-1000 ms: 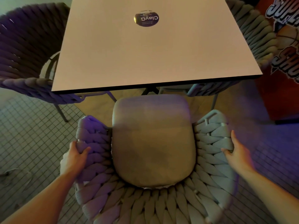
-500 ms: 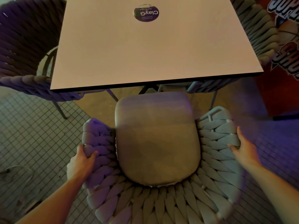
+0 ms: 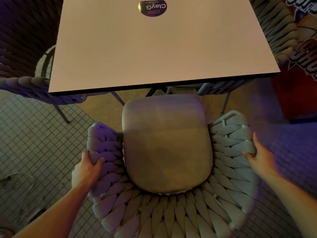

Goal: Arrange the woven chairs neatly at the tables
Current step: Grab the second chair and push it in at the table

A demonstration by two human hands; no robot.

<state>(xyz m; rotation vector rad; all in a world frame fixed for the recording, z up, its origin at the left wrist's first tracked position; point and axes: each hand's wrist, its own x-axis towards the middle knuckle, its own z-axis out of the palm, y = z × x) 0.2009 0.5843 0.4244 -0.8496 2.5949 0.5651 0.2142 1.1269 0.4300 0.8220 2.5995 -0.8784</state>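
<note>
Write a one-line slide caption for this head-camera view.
Both hands, left and right, grip a woven chair facing the table.

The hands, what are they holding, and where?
Both hold the woven chair: left hand grips its left armrest, right hand its right armrest.

The near chair stands in front of the table, with its cushion close to the table edge. The left hand is on the chair's left arm. The right hand is on its right arm. A sticker lies on the table. A second chair sits left of the table. A third chair sits right of it.
</note>
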